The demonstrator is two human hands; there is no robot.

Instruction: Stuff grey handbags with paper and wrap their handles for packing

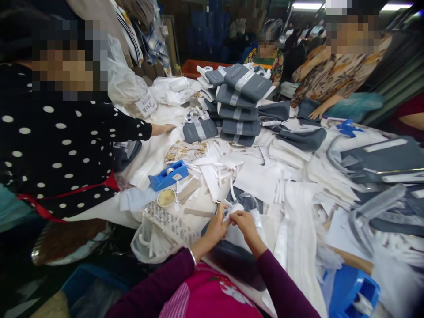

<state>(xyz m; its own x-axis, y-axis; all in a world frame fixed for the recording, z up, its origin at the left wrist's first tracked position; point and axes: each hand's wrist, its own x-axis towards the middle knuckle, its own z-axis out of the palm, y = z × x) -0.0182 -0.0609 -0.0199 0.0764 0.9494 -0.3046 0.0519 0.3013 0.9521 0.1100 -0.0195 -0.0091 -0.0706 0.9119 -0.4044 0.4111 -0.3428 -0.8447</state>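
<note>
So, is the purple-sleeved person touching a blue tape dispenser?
No, the left hand and right hand are at white material over a dark bag.

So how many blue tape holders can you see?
2. One blue tape holder is left of the picture's middle, just above the little round tub. The other blue tape holder is near the bottom right corner. More might be hidden.
</note>
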